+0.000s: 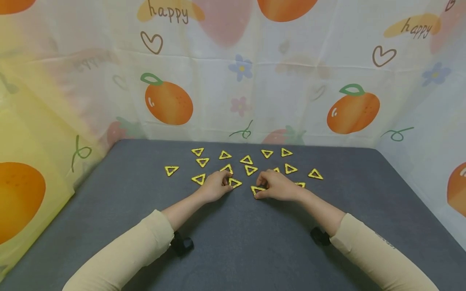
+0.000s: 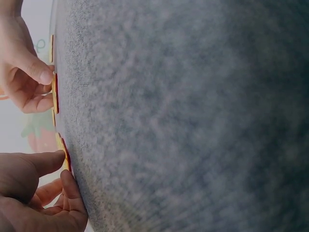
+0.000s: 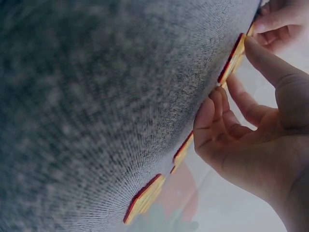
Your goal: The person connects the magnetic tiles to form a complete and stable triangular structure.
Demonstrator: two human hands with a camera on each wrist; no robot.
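My left hand (image 1: 214, 187) holds a small yellow triangle frame (image 1: 237, 182) by its left side, thumb and fingers at its edge. Just to the right, my right hand (image 1: 278, 186) has thumb and fingers at another yellow triangle frame (image 1: 253, 188). Both pieces are low against the dark table; whether they are lifted cannot be told. In the left wrist view, a red underside shows on the left hand's triangle (image 2: 64, 153). The right wrist view shows the right hand's triangle (image 3: 232, 59) between thumb and fingers, red along its lower edge.
Several similar hollow triangles lie scattered beyond and beside the hands, among them one at far left (image 1: 170, 173) and one at far right (image 1: 316, 176). Some are partly covered by the hands. The dark grey table (image 1: 233, 250) meets a fruit-printed curtain (image 1: 214, 93) behind.
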